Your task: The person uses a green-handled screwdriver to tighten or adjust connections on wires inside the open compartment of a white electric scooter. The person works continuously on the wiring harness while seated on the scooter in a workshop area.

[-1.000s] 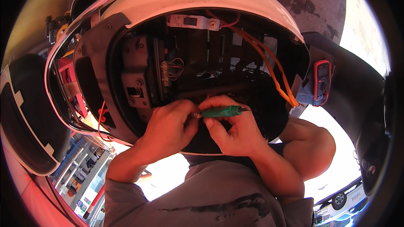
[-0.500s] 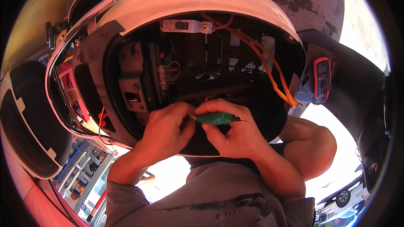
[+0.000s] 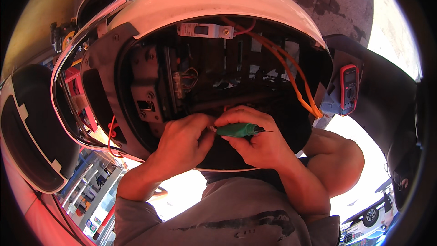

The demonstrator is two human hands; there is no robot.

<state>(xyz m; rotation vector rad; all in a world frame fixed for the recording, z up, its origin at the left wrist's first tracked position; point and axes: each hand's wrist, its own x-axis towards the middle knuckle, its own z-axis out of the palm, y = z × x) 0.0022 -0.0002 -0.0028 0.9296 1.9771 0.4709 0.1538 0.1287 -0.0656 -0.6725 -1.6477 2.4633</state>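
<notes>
My right hand [image 3: 255, 139] is closed around a green tool handle [image 3: 237, 130], barrel-shaped, with a dark collar and a thin dark spike or wire pointing right. My left hand [image 3: 185, 139] meets it at the other end, thumb and fingers pinched together. A small pale bit [image 3: 212, 128] shows between the two hands; most of what the left fingers hold is hidden. Both hands are over the near side of the open dark bay [image 3: 214, 91] of a white scooter-like body [image 3: 218, 0]. Just beyond the left hand is a dark metal bracket [image 3: 148, 93] with bolts.
A white breaker switch [image 3: 205, 31] lies at the bay's far edge. Orange cables [image 3: 291, 75] run along its right side. Outside on the right rests a red-and-black multimeter [image 3: 349, 89]. A white-edged black panel [image 3: 38, 130] stands at the left. Thin wires [image 3: 187, 78] loop beside the bracket.
The whole view has shifted slightly, with the scooter body a little further right and down. Both hands keep their grip, and the green handle stays at nearly the same angle.
</notes>
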